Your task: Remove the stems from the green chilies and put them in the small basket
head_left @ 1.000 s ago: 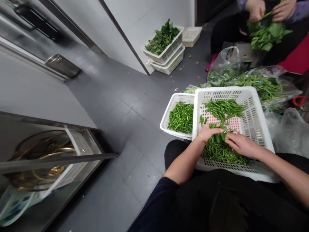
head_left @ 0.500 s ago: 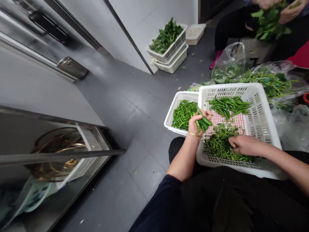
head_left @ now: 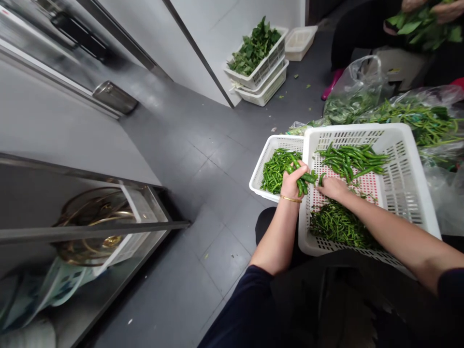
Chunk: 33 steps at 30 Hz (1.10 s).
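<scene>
Gray floor tiles (head_left: 174, 145) spread out on the left. On the right, a big white basket (head_left: 409, 169) sits by the person's knee (head_left: 265, 222), maybe so both hands can reach in. Just left of it, a small white basket (head_left: 256, 170) holds green peppers (head_left: 272, 175). In the big one, a far heap of peppers (head_left: 357, 159) and a near heap of thin green bits (head_left: 337, 224) lie apart, maybe so they don't mix. The left hand (head_left: 292, 180) is curled around a bunch of peppers (head_left: 308, 177) where the baskets meet, likely so none drop. The right hand (head_left: 333, 188) is bent beside one small pepper (head_left: 321, 178); I can't tell if it grips it.
</scene>
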Motion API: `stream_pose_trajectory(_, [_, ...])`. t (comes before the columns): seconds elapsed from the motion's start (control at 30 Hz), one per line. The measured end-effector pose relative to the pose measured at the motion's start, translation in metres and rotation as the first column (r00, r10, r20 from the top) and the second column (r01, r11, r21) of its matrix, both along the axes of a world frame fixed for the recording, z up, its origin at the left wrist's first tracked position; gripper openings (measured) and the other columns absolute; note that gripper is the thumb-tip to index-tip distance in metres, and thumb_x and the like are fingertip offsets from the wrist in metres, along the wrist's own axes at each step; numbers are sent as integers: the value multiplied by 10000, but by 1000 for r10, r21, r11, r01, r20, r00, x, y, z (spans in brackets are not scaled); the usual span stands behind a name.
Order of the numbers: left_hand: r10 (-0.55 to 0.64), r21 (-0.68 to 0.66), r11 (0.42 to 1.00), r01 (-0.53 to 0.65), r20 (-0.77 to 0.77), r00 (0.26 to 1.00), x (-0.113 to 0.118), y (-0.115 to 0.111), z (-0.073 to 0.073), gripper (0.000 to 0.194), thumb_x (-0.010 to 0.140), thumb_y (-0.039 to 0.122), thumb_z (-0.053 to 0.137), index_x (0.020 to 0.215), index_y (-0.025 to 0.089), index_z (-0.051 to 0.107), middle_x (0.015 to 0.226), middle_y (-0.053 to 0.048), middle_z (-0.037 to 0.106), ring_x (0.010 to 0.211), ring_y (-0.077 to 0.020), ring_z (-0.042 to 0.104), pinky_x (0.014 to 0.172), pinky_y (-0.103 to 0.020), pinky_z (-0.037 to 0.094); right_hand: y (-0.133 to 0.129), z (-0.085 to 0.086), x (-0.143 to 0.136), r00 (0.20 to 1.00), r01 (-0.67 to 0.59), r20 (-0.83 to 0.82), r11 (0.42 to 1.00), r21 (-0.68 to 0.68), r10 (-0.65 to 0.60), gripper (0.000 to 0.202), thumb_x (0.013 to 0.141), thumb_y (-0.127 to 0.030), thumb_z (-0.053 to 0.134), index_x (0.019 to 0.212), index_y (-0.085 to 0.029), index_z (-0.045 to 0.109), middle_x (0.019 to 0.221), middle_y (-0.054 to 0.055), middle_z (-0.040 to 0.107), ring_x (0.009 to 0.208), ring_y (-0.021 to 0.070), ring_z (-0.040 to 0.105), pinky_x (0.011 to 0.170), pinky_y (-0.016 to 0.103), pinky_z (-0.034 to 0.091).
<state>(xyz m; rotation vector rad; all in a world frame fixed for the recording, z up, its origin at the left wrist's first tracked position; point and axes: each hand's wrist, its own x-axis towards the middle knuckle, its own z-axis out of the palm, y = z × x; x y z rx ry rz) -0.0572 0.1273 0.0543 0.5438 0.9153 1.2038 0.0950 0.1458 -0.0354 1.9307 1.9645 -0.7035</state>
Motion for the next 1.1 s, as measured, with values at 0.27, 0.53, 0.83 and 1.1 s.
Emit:
stream_pose_trajectory(0.27, [-206,-94,978,186,-304,930,5,-7,-14,443,494,372,794,812,114,624,630,-1,581,475,-58,458,449,-213,331,-37,56,45,939,-35,-320,958,284,129,327,823,-473,430,679,-208,555,646,30,627,626,169,572,608,265,393])
stream_pose_trajectory(0.53, [-162,253,918,307,-465,870,15,-22,-3,332,514,360,804,657,134,608,684,-11,593,697,-118,538,694,-268,435,-67,75,39,818,-59,-573,982,-180,-56,324,813,-467,426,637,-201,482,482,-1,527,420,126,488,449,247,376])
stream_pose_trajectory(0.83, [97,65,994,-92,-82,992,-5,-2,-2,275,619,322,715,771,139,578,704,-23,623,485,-57,489,437,-194,316,10,20,29,967,-255,64,937,240,246,367,880,-307,384,1187,-226,569,1105,145,576,881,242,616,686,334,449])
stream_pose_trajectory(1.1, [31,3,1000,-31,-209,977,-2,-3,-5,293,580,339,750,714,122,606,623,-19,615,467,-74,501,442,-211,336,11,14,34,899,-240,-270,903,356,345,253,823,-358,470,946,-183,606,1003,97,601,857,203,585,699,294,439])
